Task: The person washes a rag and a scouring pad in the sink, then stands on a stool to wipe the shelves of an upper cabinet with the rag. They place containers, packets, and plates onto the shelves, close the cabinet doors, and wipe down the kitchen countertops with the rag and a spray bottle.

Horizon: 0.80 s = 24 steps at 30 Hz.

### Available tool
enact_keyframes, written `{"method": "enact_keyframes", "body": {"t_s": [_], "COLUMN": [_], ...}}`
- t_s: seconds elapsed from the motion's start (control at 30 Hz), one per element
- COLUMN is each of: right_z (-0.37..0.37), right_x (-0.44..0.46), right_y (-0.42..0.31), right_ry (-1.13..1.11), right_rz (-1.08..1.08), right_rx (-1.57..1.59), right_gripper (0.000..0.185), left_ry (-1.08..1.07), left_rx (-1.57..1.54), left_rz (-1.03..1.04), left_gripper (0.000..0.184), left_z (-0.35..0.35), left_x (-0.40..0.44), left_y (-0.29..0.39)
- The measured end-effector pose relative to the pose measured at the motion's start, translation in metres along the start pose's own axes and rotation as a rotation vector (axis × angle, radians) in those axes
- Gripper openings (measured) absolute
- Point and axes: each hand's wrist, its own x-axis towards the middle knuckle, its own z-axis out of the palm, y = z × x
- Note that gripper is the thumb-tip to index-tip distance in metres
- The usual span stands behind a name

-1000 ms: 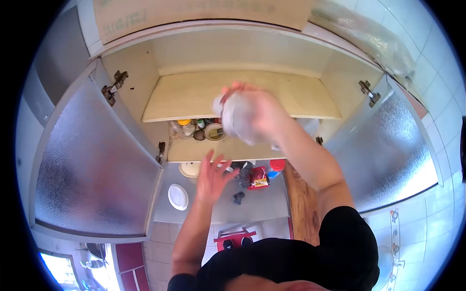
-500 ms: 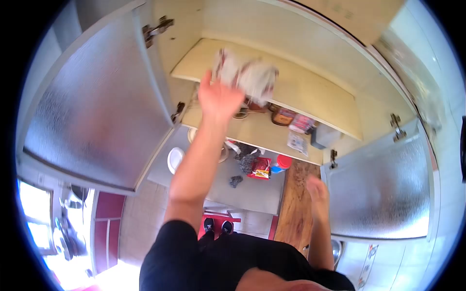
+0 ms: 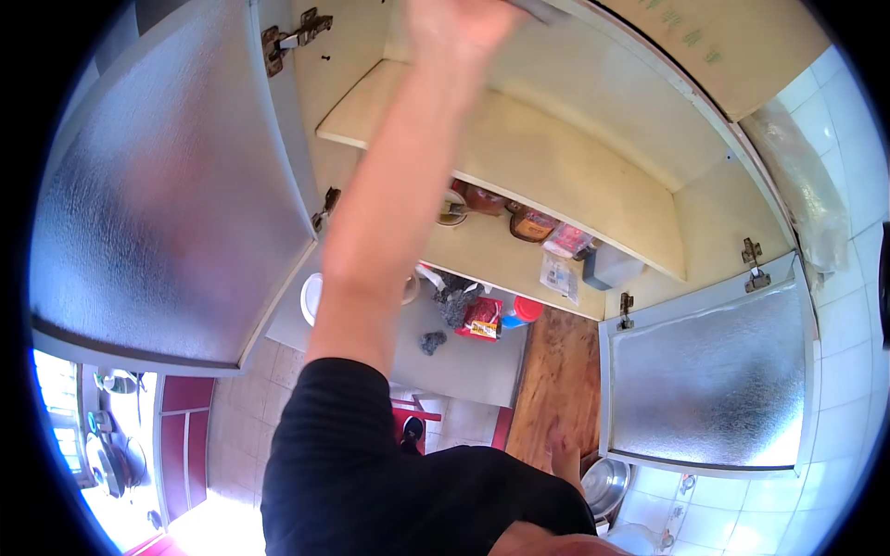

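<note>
My left hand [image 3: 468, 23] is raised to the upper part of the open cabinet, cut off by the top of the view. A blurred greyish edge of cloth [image 3: 540, 9] sticks out beside its fingers; the rest of the cloth is hidden. Below the raised arm lies the bare cream upper shelf [image 3: 556, 153]. My right hand [image 3: 562, 448] hangs low over the wooden counter [image 3: 561, 371], close to a metal pot [image 3: 607, 484]. It looks loosely open, with nothing visible in it.
Frosted-glass doors [image 3: 167, 204] [image 3: 709, 375] stand open on both sides. Packets and a jar [image 3: 531, 225] fill the lower shelf. A red-lidded container [image 3: 527, 311], red packet [image 3: 482, 318] and grey scouring pad [image 3: 433, 343] lie below. My shoe [image 3: 413, 428] rests on a red stool [image 3: 400, 422].
My left hand has gone up from the upper shelf with the white, red-marked cloth, now mostly out of sight. My right hand has dropped lower, and the view has shifted.
</note>
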Motion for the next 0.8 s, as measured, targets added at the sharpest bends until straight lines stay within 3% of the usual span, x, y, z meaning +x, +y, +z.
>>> {"method": "enact_keyframes", "body": {"t_s": [0.1,0.2,0.23,0.27,0.33,0.4,0.47,0.53,0.6,0.7,0.8], "right_z": [0.008,0.014,0.014,0.011,0.008,0.01,0.014,0.034,0.051,0.096,0.108], "right_x": [0.007,0.021,0.018,0.003,-0.021,-0.058,-0.11,-0.154,-0.198,-0.245,-0.252], "right_y": [0.021,0.111,0.128,0.131,0.149,0.173,0.182,0.272,0.295,0.364,0.361], "right_ry": [0.036,0.04,0.021,-0.025,-0.014,0.134,0.308,0.303,0.38,0.377,0.3], "right_rz": [-0.248,-0.341,-0.321,-0.244,-0.298,-0.264,0.052,0.224,0.514,0.525,0.463], "right_rx": [-0.084,-0.219,-0.24,-0.211,-0.255,-0.239,-0.034,-0.164,-0.122,-0.219,-0.118], "right_gripper": [0.022,0.023,0.023,0.023,0.023,0.019,0.013,0.015,0.018,0.019,0.019], "left_ry": [-0.149,-0.194,0.085,-0.069,-0.016,0.057,0.108,0.121,0.105,0.061,0.036], "left_rx": [-0.305,-0.29,-0.083,-0.238,-0.126,-0.059,-0.003,0.007,-0.024,-0.126,-0.248], "left_rz": [-0.317,-0.366,-0.292,-0.282,-0.102,-0.001,0.05,0.047,-0.004,-0.121,-0.233], "left_gripper": [0.043,0.042,0.042,0.045,0.048,0.047,0.046,0.045,0.044,0.043,0.042], "left_z": [-0.007,-0.023,-0.006,-0.036,-0.074,-0.101,-0.115,-0.112,-0.097,-0.072,-0.046], "left_x": [-0.03,-0.012,-0.015,0.016,0.073,0.122,0.158,0.173,0.169,0.134,0.086], "left_y": [-0.07,-0.073,-0.061,-0.053,-0.013,0.01,0.01,-0.024,-0.083,-0.188,-0.294]}}
